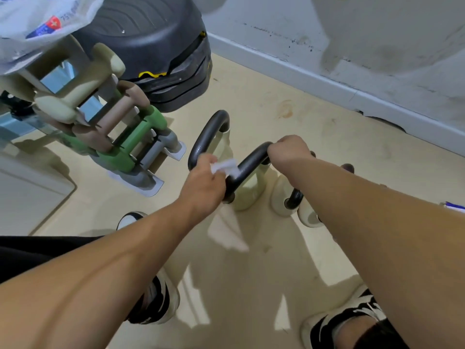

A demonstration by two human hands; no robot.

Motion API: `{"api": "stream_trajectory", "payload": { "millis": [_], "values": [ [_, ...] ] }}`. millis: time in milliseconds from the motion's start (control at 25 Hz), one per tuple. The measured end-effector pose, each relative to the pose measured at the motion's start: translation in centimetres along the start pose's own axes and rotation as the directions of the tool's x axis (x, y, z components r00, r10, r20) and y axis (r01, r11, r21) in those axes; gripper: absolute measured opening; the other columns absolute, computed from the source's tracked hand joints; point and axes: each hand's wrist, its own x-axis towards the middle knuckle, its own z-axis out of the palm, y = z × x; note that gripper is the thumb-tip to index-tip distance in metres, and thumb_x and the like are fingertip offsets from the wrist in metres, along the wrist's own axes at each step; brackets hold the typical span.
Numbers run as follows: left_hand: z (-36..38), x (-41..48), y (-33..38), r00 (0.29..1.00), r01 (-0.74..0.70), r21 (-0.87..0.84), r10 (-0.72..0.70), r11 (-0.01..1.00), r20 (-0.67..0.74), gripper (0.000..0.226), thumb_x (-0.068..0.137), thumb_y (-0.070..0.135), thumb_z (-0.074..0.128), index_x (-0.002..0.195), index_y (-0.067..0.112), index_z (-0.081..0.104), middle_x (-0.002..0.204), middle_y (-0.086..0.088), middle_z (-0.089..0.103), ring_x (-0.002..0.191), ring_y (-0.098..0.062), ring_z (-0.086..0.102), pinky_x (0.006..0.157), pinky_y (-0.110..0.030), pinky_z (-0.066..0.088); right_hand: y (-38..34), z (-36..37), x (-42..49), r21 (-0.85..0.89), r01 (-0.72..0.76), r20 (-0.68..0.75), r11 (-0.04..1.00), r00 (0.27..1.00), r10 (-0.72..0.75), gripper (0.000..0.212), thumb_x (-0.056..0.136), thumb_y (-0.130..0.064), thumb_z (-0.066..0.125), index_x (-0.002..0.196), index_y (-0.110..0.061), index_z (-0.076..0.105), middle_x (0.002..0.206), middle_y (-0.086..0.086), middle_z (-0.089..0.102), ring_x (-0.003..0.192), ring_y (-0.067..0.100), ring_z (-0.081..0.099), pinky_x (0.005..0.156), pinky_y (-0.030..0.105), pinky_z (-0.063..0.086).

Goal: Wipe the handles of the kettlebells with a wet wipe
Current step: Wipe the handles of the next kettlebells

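Note:
Three cream kettlebells with black handles stand on the beige floor. My right hand (289, 149) grips the far end of the middle kettlebell's handle (249, 165). My left hand (205, 183) holds a white wet wipe (225, 166) pressed against the near side of that same handle. A second kettlebell's handle (208, 134) arches just behind my left hand. The third kettlebell (293, 200) stands to the right, partly hidden under my right forearm.
A rack of cream, brown, green and grey dumbbells (108, 132) stands at the left. Behind it sits a black stepper (156, 46), and a wet wipe pack (40, 21) is at the top left. A white baseboard (327, 79) runs along the wall. My shoes (156, 301) are below.

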Motion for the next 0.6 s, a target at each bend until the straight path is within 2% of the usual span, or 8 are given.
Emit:
{"api": "stream_trajectory", "payload": {
  "millis": [80, 160, 240, 280, 320, 400, 520, 600],
  "values": [
    [-0.3, 0.3, 1.5, 0.997, -0.042, 0.021, 0.043, 0.999, -0.060, 0.021, 0.102, 0.037, 0.040, 0.118, 0.027, 0.048, 0.102, -0.002, 0.062, 0.086, -0.021, 0.058, 0.065, -0.029, 0.040, 0.9, 1.2, -0.4, 0.198, -0.091, 0.009, 0.976, 0.996, 0.091, 0.023, 0.088, -0.019, 0.048, 0.100, -0.007, 0.064, 0.086, 0.011, 0.065, 0.078, 0.030, 0.066, 0.074, 0.035, 0.055],
    [0.8, 0.0, 1.7, 0.987, -0.116, 0.090, 0.105, 0.989, 0.118, 0.035, 0.098, 0.044, 0.046, 0.131, 0.031, 0.046, 0.109, 0.002, 0.064, 0.093, -0.019, 0.063, 0.073, -0.029, 0.047, 2.2, 2.8, -1.0, 0.393, -0.103, 0.016, 0.914, 0.994, 0.105, 0.025, 0.087, -0.029, 0.052, 0.094, -0.010, 0.066, 0.085, 0.011, 0.067, 0.088, 0.034, 0.070, 0.091, 0.040, 0.056],
    [2.2, -0.8, 0.0, 0.954, -0.097, 0.177, 0.041, 0.979, 0.298, 0.063, 0.091, 0.045, 0.057, 0.147, 0.031, 0.032, 0.121, 0.010, 0.057, 0.103, -0.017, 0.061, 0.085, -0.033, 0.050, 3.6, 4.1, -1.1, 0.500, -0.124, 0.012, 0.857, 0.991, 0.137, 0.023, 0.088, -0.033, 0.057, 0.087, -0.011, 0.061, 0.083, 0.014, 0.067, 0.084, 0.036, 0.072, 0.089, 0.045, 0.059],
    [2.7, -0.8, -1.2, 0.948, -0.044, 0.224, -0.030, 0.973, 0.318, 0.070, 0.087, 0.045, 0.059, 0.148, 0.029, 0.030, 0.121, 0.011, 0.057, 0.101, -0.018, 0.063, 0.084, -0.036, 0.053, 4.2, 4.3, -1.0, 0.514, -0.160, 0.025, 0.843, 0.985, 0.172, 0.023, 0.089, -0.034, 0.058, 0.087, -0.011, 0.062, 0.082, 0.015, 0.069, 0.082, 0.036, 0.073, 0.086, 0.049, 0.061],
    [2.7, -0.6, -2.3, 0.945, 0.004, 0.269, -0.091, 0.963, 0.314, 0.064, 0.084, 0.042, 0.059, 0.142, 0.027, 0.036, 0.115, 0.009, 0.062, 0.096, -0.020, 0.066, 0.081, -0.039, 0.057, 4.7, 4.4, -0.9, 0.515, -0.194, 0.067, 0.835, 0.980, 0.186, 0.024, 0.091, -0.034, 0.060, 0.090, -0.010, 0.064, 0.082, 0.014, 0.069, 0.080, 0.035, 0.073, 0.083, 0.050, 0.062],
    [2.2, -0.3, -2.6, 0.954, -0.004, 0.364, -0.105, 0.931, 0.280, 0.035, 0.084, 0.033, 0.054, 0.116, 0.022, 0.053, 0.094, 0.001, 0.067, 0.083, -0.025, 0.067, 0.074, -0.043, 0.059, 5.3, 4.5, -0.8, 0.485, -0.230, 0.208, 0.843, 0.967, 0.145, 0.035, 0.092, -0.041, 0.065, 0.101, -0.007, 0.067, 0.089, 0.014, 0.072, 0.081, 0.032, 0.075, 0.081, 0.046, 0.063],
    [1.3, -1.0, 0.4, 0.984, -0.124, 0.361, 0.066, 0.924, 0.168, 0.023, 0.087, 0.037, 0.050, 0.107, 0.027, 0.053, 0.089, 0.007, 0.063, 0.082, -0.022, 0.063, 0.070, -0.038, 0.055, 5.3, 4.4, -1.7, 0.398, -0.261, 0.453, 0.879, 0.890, 0.059, 0.049, 0.083, -0.050, 0.075, 0.109, -0.009, 0.070, 0.101, 0.014, 0.076, 0.093, 0.032, 0.075, 0.085, 0.045, 0.062],
    [1.1, -1.9, 3.3, 0.972, -0.188, 0.287, 0.135, 0.939, 0.195, 0.024, 0.088, 0.042, 0.049, 0.106, 0.026, 0.050, 0.092, 0.005, 0.061, 0.085, -0.021, 0.062, 0.074, -0.039, 0.055, 5.2, 4.5, -1.9, 0.445, -0.260, 0.487, 0.857, 0.874, 0.012, 0.042, 0.083, -0.039, 0.080, 0.110, -0.008, 0.072, 0.102, 0.014, 0.078, 0.097, 0.033, 0.075, 0.088, 0.047, 0.062]
  ]
}}
